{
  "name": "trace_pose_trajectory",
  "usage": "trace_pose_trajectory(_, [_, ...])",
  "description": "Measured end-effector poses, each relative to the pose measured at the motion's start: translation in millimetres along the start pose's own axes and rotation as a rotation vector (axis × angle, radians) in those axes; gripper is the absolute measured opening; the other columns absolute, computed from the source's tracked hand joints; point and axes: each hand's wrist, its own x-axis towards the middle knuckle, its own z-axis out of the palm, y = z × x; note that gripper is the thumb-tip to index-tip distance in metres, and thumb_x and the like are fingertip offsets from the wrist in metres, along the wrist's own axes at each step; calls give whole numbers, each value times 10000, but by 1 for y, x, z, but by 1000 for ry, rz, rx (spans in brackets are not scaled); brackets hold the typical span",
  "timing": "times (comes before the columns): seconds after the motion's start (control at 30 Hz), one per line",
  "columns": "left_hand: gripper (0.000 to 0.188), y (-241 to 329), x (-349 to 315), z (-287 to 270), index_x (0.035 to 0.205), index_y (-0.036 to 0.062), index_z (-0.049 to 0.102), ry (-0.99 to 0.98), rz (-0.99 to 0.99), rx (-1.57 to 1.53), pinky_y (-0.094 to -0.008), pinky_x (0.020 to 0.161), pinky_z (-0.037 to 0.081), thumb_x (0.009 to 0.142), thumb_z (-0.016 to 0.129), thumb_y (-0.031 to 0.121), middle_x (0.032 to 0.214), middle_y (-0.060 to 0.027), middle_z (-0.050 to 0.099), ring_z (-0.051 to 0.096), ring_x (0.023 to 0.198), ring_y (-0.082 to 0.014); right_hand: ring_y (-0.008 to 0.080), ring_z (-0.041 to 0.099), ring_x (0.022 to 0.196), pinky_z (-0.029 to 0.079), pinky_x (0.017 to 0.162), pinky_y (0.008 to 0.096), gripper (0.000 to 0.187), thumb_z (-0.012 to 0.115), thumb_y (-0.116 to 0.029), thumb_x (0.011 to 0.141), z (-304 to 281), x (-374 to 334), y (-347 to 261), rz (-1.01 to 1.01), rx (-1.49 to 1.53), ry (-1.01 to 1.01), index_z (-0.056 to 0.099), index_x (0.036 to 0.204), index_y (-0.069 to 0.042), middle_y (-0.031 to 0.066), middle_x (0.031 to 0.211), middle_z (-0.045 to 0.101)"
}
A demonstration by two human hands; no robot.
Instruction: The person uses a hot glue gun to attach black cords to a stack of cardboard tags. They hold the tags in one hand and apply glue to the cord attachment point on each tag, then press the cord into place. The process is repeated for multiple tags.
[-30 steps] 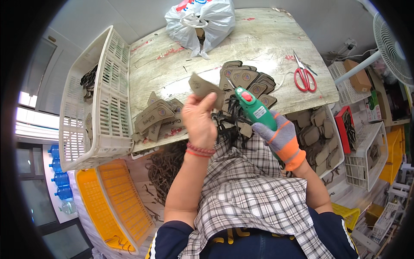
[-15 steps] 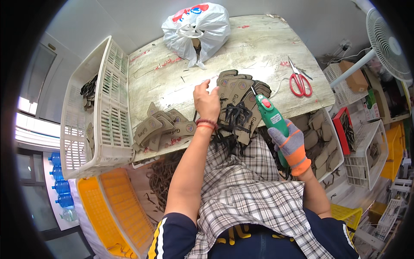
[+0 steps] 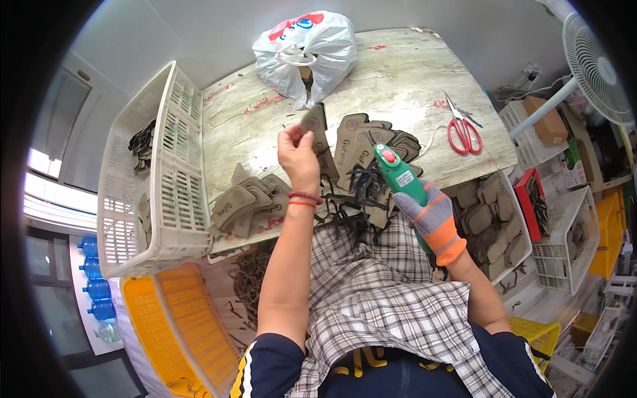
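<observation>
My bare left hand (image 3: 298,159) pinches a tan fabric piece (image 3: 314,121) by its rounded upper end, raised over the table. The right hand (image 3: 436,222), in a grey and orange glove, is wrapped round a green hand-held electric tool (image 3: 402,174) with a red button and a thin tip. That tip points at a fanned stack of tan fabric pieces (image 3: 352,144) just left of it. Black straps (image 3: 363,186) hang from the stack toward my checked apron (image 3: 371,278). A second pile of tan pieces (image 3: 242,202) lies left of my left wrist.
Red-handled scissors (image 3: 464,132) lie at the table's right. A tied white plastic bag (image 3: 308,50) sits at the far edge. A white crate (image 3: 176,172) stands on the left, and a bin of tan pieces (image 3: 488,219) is below the table's right edge. A fan (image 3: 594,66) stands far right.
My left hand has moved left and now holds a tan piece upright. The right hand has brought the green tool slightly left, its tip closer to the stack.
</observation>
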Motion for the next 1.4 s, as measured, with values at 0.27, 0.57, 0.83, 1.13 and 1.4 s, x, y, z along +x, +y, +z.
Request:
trace_pose_trajectory(0.27, [79,53,-24,-6,864,4,608,33,-309,-530,-199,580,464,805,649,39,756,-37,636,578,613,-94,147,610,684,490,607,267,582,759,-403,694,22,4,-13,-89,-112,-52,566,1063,4,103,791,635])
trace_pose_trajectory(0.57, [113,54,-47,11,866,3,605,-31,-471,-642,-214,599,463,779,672,33,775,-44,643,590,646,-103,89,565,621,469,553,243,502,756,-361,715,16,-2,-19,-56,-62,-64,571,1022,-8,49,723,615])
trace_pose_trajectory(0.83, [92,44,-60,10,901,-1,593,-137,-546,-622,-248,676,480,831,613,56,806,-61,642,599,700,-123,56,528,565,439,504,214,442,752,-329,731,17,-4,-11,-209,-41,2,573,1000,-27,24,680,595])
trace_pose_trajectory(1.13, [59,49,-78,3,867,-3,615,-198,-488,-558,-191,625,446,822,619,35,784,-33,638,570,665,-75,50,521,561,436,494,213,438,759,-298,729,12,-6,-21,-177,55,-37,570,1020,-31,9,689,594])
trace_pose_trajectory(1.4, [77,55,-65,-10,893,-19,620,-217,-294,-441,-180,615,438,841,599,33,802,-19,631,541,669,-48,58,547,618,458,545,219,480,750,-272,741,-1,-8,-16,-135,4,-108,538,1080,-6,18,745,610])
